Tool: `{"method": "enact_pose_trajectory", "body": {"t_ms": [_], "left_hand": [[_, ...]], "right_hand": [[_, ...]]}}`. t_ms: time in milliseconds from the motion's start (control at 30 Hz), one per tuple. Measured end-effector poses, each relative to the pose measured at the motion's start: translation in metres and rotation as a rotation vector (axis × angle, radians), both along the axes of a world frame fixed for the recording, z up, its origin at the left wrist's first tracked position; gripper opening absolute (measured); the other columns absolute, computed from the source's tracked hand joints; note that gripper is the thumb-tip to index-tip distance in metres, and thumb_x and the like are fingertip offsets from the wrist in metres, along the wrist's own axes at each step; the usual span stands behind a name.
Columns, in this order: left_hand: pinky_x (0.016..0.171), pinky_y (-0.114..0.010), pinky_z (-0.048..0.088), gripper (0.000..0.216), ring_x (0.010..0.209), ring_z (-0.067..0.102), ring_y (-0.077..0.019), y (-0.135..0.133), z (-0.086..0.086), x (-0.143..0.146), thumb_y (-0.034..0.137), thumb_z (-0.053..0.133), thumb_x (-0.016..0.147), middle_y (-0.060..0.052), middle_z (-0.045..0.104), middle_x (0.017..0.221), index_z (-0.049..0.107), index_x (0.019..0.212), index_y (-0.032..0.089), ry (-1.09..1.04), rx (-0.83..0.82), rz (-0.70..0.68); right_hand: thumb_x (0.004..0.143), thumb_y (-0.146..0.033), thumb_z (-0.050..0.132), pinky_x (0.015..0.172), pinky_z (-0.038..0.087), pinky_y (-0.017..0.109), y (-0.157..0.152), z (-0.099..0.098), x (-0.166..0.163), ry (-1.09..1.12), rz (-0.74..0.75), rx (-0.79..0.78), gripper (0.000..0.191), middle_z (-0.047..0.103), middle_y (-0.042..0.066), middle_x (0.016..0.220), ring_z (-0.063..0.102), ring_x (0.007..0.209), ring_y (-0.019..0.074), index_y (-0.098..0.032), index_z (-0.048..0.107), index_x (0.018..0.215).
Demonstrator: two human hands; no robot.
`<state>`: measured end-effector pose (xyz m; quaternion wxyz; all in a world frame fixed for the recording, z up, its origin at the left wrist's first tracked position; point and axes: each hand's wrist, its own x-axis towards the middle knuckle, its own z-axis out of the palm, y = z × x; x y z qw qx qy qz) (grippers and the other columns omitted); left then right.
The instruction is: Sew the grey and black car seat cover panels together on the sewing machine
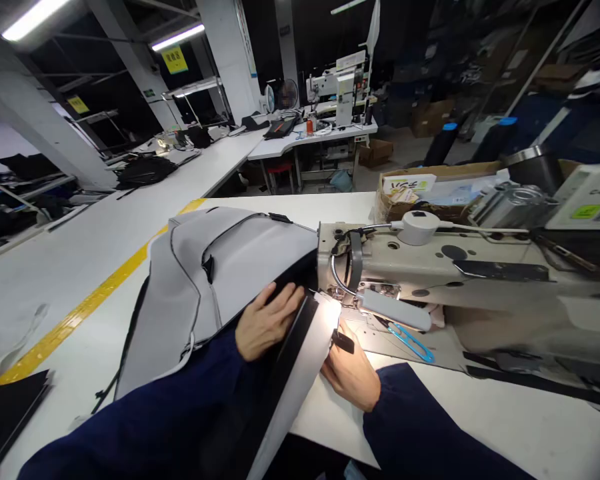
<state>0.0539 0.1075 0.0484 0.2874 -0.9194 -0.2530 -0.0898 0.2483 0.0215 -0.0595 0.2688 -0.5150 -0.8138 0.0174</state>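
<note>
A large grey fabric panel (190,287) with dark piping and a black strip along its edge lies on the white table, running under the head of a beige sewing machine (430,267). My left hand (265,320) lies flat on the panel, fingers stretched toward the needle area. My right hand (347,370) is closed in a pinch on the panel's lit edge (325,320), just in front of the presser foot. Both arms wear dark blue sleeves.
Blue-handled snips (413,343) rest on the machine bed. A cardboard box (430,193) with papers stands behind the machine. A yellow line (95,293) crosses the long table at left. Black fabric (10,407) lies at the lower left. Another sewing station (340,93) stands far back.
</note>
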Motion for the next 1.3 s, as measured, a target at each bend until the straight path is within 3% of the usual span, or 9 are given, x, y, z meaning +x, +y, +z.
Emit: {"method": "enact_pose_trajectory", "body": {"t_ms": [200,367,533,633,767,900,1067,1200,1300], "left_hand": [[0.073,-0.040,0.049,0.073,0.082,0.066,-0.0273,0.048,0.054,-0.071,0.022,0.054,0.086,-0.009,0.067,0.100,0.019,0.149,0.031,-0.071,-0.257,0.644],[0.075,-0.034,0.047,0.036,0.085,0.064,-0.0267,0.044,0.097,-0.182,0.036,0.051,0.088,-0.006,0.067,0.083,0.061,0.118,0.019,-0.514,-0.276,0.877],[0.063,-0.031,0.049,0.037,0.070,0.060,-0.0229,-0.025,0.079,-0.268,0.049,0.050,0.080,-0.002,0.057,0.062,0.061,0.072,0.014,-0.882,-0.286,1.035],[0.079,-0.040,0.051,0.040,0.090,0.060,-0.0286,-0.067,0.061,-0.294,0.045,0.050,0.077,-0.010,0.063,0.084,0.062,0.089,0.009,-0.894,-0.196,1.153],[0.106,-0.045,0.035,0.052,0.126,0.040,-0.0305,-0.134,0.050,-0.266,0.040,0.053,0.080,-0.017,0.044,0.130,0.052,0.123,0.010,-0.835,0.020,0.942],[0.101,-0.037,0.043,0.043,0.118,0.050,-0.0235,-0.183,0.046,-0.191,0.042,0.046,0.089,-0.011,0.052,0.127,0.051,0.125,0.018,-0.545,-0.523,0.646],[0.089,-0.041,0.048,0.050,0.104,0.057,-0.0288,-0.161,0.051,-0.130,0.057,0.044,0.089,-0.014,0.062,0.109,0.058,0.110,0.013,-0.161,-0.733,0.764],[0.081,-0.039,0.048,0.050,0.095,0.059,-0.0289,-0.133,0.054,-0.118,0.058,0.044,0.089,-0.014,0.062,0.097,0.058,0.099,0.011,0.014,-0.688,0.721],[0.077,-0.037,0.048,0.049,0.092,0.059,-0.0282,-0.130,0.051,-0.122,0.057,0.042,0.090,-0.013,0.063,0.091,0.060,0.095,0.012,0.075,-0.652,0.721]], "right_hand": [[0.079,-0.015,0.052,0.095,0.045,0.054,-0.006,-0.003,-0.016,0.139,-0.060,-0.046,0.033,0.041,0.021,0.136,0.042,0.124,0.0370,-0.013,0.054,0.112],[0.079,-0.009,0.048,0.106,0.040,0.044,-0.024,0.011,-0.065,0.449,0.115,-0.196,0.064,0.016,0.018,0.150,0.034,0.134,0.0285,-0.016,0.030,0.139],[0.077,-0.012,0.054,0.108,0.037,0.044,-0.051,0.036,-0.141,0.488,0.417,-0.198,0.064,0.022,0.018,0.144,0.031,0.134,0.0303,-0.015,0.034,0.138],[0.079,-0.016,0.054,0.108,0.033,0.052,-0.070,0.035,-0.171,0.320,0.527,-0.139,0.055,0.034,0.018,0.139,0.036,0.128,0.0333,-0.016,0.043,0.133],[0.082,-0.016,0.052,0.109,0.025,0.060,-0.079,0.025,-0.183,0.142,0.567,-0.076,0.062,0.042,0.017,0.136,0.036,0.127,0.0348,-0.018,0.036,0.141],[0.077,-0.016,0.056,0.112,0.022,0.055,-0.073,0.028,-0.183,0.079,0.586,-0.032,0.055,0.046,0.018,0.132,0.037,0.126,0.0348,-0.012,0.049,0.132],[0.081,-0.024,0.054,0.111,0.022,0.055,-0.067,0.027,-0.187,0.028,0.612,0.000,0.025,0.059,0.020,0.113,0.043,0.120,0.0359,-0.009,0.070,0.093],[0.081,-0.031,0.058,0.111,0.019,0.058,-0.066,0.026,-0.185,0.045,0.558,-0.037,0.029,0.060,0.020,0.114,0.042,0.123,0.0372,-0.009,0.069,0.096],[0.081,-0.032,0.058,0.108,0.030,0.052,-0.065,0.028,-0.175,0.100,0.565,-0.087,0.027,0.063,0.018,0.111,0.050,0.117,0.0328,-0.011,0.067,0.096]]}}
